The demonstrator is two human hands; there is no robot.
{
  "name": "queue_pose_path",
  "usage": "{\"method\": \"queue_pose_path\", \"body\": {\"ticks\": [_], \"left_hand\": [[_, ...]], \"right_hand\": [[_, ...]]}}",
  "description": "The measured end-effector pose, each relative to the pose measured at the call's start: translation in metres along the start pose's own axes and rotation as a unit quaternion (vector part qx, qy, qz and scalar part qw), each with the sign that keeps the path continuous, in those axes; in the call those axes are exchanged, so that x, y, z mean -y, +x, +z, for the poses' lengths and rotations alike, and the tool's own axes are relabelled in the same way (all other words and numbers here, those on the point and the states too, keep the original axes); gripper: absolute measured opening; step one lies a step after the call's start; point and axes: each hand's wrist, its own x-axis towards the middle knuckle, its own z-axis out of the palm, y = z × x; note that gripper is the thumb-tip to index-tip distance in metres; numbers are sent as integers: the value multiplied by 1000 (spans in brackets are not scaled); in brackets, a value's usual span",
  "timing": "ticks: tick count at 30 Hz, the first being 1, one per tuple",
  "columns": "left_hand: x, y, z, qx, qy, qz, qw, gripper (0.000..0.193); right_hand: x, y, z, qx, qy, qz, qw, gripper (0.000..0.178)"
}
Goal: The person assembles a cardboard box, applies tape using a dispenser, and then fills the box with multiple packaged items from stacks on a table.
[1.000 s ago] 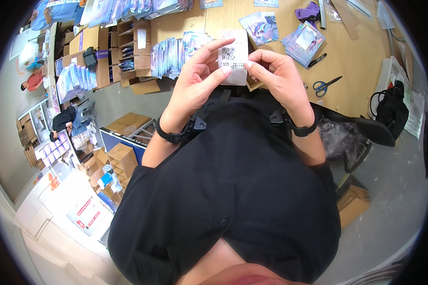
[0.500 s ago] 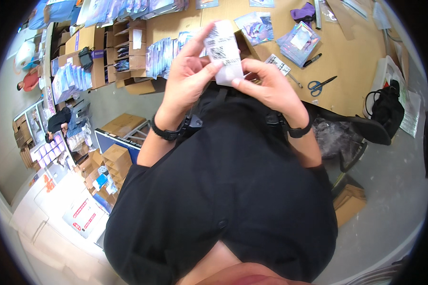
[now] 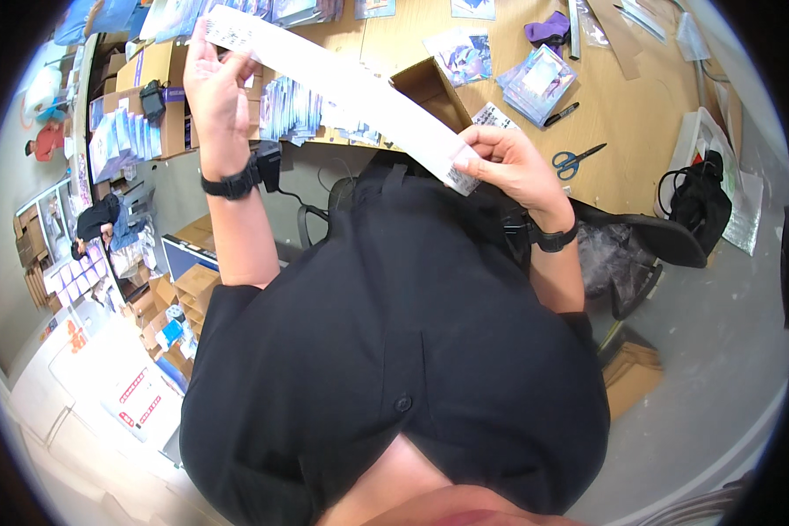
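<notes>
Paper strip (image 3: 342, 83) held out btwn L hand (image 3: 219, 101) & R hand (image 3: 519, 171).

packing workshop: cartons (image 3: 433, 90), sleeved cards (image 3: 539, 81)

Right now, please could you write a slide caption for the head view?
Left hand and right hand hold opposite ends of a long white strip; scissors lie on the wooden table.

The wooden table (image 3: 644, 123) carries scissors (image 3: 578, 159), a marker (image 3: 562, 114), purple cloth (image 3: 548, 31) and stacked packets (image 3: 539, 85).
</notes>
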Motion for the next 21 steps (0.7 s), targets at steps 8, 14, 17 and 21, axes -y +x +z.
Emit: {"method": "queue_pose_path", "body": {"ticks": [8,14,17,21], "left_hand": [[11,8,-39,-36,18,0,999,83],[-2,8,-33,-12,26,22,999,83],[-14,-7,-4,52,8,23,998,80],[-18,-34,39,109,4,-24,994,75]], "right_hand": [[7,-17,13,-44,54,-26,997,38],[26,-25,37,-83,85,-27,993,33],[15,-24,34,-141,45,-47,988,30],[8,-15,35,-124,23,-110,986,36]]}}
